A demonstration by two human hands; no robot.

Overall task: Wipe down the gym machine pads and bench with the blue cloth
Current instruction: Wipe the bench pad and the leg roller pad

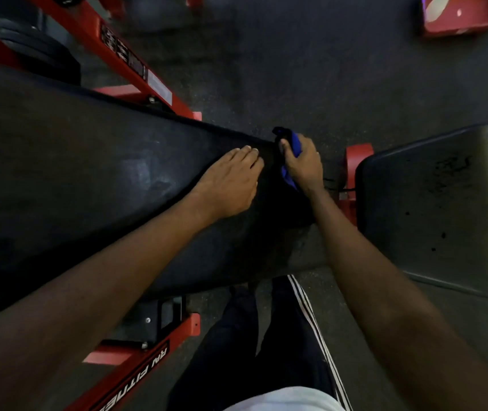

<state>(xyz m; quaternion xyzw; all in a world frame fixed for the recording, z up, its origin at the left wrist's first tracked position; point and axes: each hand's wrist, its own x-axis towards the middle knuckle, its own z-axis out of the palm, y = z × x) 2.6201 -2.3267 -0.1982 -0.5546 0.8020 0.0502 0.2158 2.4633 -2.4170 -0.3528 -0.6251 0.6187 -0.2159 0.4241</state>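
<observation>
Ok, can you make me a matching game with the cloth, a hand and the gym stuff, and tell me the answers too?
Things:
1 blue cloth
2 left hand
3 seat pad
4 red frame

Where or how:
A rests flat on the long black pad
B bunched in the right hand
C far right, nobody touching it
D has white letters on it

Pairs: 1-B, 2-A, 3-C, 4-D

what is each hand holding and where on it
Right hand grips the blue cloth around its bunched middle; left hand holds nothing, resting flat on the black pad.
</observation>
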